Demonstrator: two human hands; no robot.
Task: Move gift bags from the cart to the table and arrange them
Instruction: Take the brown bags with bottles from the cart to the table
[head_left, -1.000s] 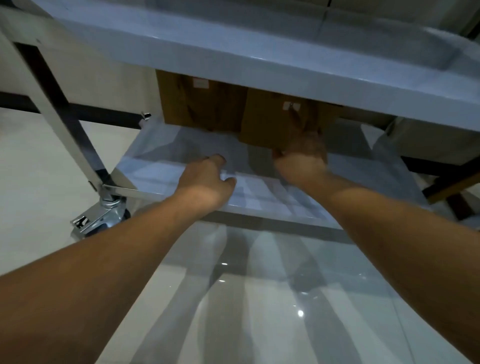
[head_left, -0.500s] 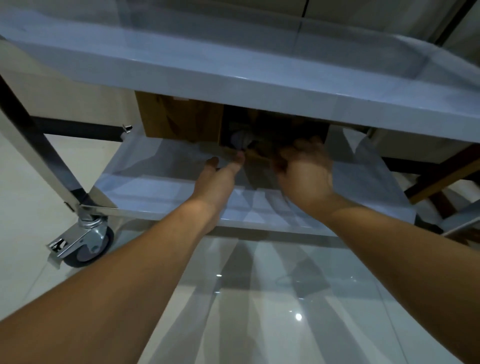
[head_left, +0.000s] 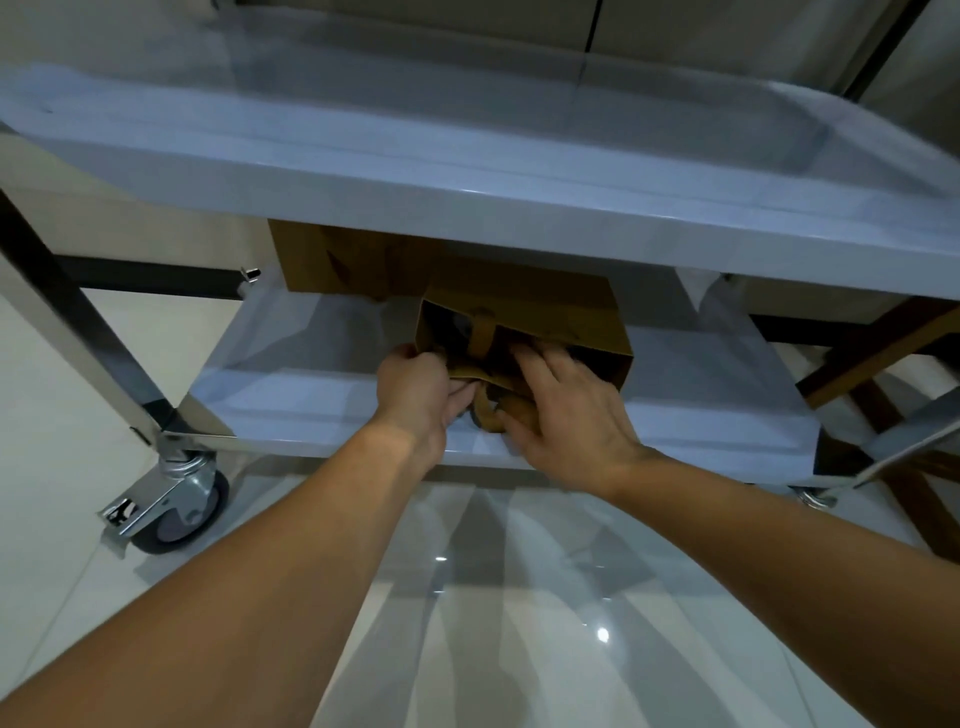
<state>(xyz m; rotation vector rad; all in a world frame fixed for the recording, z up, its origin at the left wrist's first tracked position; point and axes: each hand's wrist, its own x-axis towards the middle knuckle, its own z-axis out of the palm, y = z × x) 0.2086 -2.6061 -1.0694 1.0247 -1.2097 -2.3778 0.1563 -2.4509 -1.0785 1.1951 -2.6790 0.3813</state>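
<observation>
Front gift bag (head_left: 524, 322) is gripped at the lower shelf (head_left: 291, 395) front edge by left hand (head_left: 415, 395) and right hand (head_left: 566, 415) (second bag (head_left: 332, 260) behind); none moved yet.

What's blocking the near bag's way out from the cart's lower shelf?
Nothing visible toward the person: the near bag sits at the lower shelf's open front edge, left hand and right hand already on its handles. The upper shelf overhangs, so straight up is blocked. Table not in view.
</observation>
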